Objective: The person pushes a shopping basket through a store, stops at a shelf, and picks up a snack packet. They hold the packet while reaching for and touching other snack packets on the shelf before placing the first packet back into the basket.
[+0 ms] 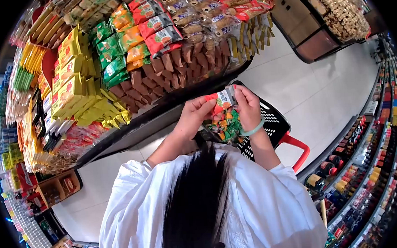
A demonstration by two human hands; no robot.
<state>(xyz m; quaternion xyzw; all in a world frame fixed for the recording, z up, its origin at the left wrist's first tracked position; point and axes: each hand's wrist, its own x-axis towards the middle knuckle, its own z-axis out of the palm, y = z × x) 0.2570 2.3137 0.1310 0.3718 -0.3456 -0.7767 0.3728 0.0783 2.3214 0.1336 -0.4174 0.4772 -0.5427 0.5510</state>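
Between my two hands is a small red and grey snack packet [222, 100], held out flat in front of me. My left hand [198, 113] pinches its left end, thumb on top. At its right end, the fingers of my right hand [247, 104] are closed on the grey edge; a pale green bangle circles that wrist. Just below the packet, a heap of small green and orange packets [228, 127] shows, partly hidden by my hands and hair. A black shopping basket [268, 120] with a red handle [298, 148] sits around and beyond my right forearm.
A display stand [131, 123] piled with wrapped snacks runs across the front and left, including red packets [158, 34] like the held one. Another snack stand [315, 37] is at the upper right. Shelves of jars and bottles [339, 161] curve along the right. Tiled floor [286, 76] lies between.
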